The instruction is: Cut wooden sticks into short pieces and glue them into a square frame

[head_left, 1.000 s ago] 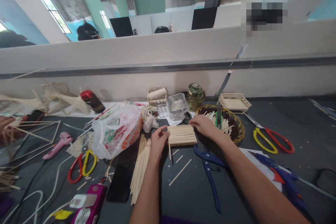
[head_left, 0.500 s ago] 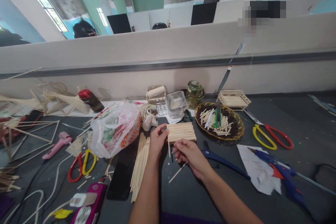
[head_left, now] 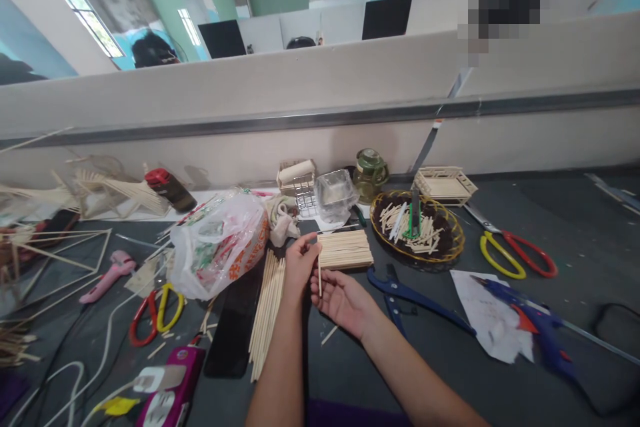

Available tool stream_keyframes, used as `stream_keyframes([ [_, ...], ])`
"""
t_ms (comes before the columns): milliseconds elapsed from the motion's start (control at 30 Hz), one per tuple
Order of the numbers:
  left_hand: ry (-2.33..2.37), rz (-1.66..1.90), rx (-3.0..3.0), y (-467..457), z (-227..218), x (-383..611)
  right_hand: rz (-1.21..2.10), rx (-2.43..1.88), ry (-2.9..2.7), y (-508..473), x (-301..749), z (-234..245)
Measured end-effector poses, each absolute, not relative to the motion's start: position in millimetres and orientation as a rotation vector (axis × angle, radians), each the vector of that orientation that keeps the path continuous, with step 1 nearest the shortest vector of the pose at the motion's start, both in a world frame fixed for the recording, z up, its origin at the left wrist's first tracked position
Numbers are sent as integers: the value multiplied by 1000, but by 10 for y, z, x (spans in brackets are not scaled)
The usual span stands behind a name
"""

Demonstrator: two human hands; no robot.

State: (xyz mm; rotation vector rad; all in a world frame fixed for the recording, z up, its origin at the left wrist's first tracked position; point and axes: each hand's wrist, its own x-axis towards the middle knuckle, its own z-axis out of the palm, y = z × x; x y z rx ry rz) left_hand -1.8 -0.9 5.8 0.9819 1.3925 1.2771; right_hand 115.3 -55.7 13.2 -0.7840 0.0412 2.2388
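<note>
A flat mat of glued bamboo sticks (head_left: 346, 249) lies on the dark table in the middle. My left hand (head_left: 301, 260) pinches its left edge, where a thin cross stick (head_left: 320, 280) hangs down. My right hand (head_left: 345, 300) is just below the mat, palm up, fingers curled near that cross stick; whether it grips the stick is unclear. A bundle of long bamboo sticks (head_left: 267, 313) lies to the left of my left forearm.
Blue cutters (head_left: 410, 293) lie right of my right hand, with a wicker dish of stick offcuts (head_left: 417, 227) behind. Yellow-red scissors (head_left: 517, 257), a blue glue gun (head_left: 530, 327) and paper sit right. A plastic bag (head_left: 217, 250), red-yellow scissors (head_left: 155, 310) and pink glue gun (head_left: 107, 277) lie left.
My right hand left the mat's right end by the wicker dish and came down below the mat, turning palm up near the cross stick. My left hand kept its hold.
</note>
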Motion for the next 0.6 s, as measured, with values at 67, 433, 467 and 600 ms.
stream_keyframes([
  [67, 1404, 1267, 979, -9, 65, -18, 2238, -741, 131, -529, 1122, 121],
  [433, 1389, 1265, 925, -22, 80, 13, 2272, -635, 303, -456, 1054, 108],
  [467, 1390, 1263, 930, -18, 74, 10, 2272, -634, 303, -457, 1054, 108],
  [600, 1387, 1271, 949, -3, 44, 1, 2275, -631, 275, -453, 1054, 86],
])
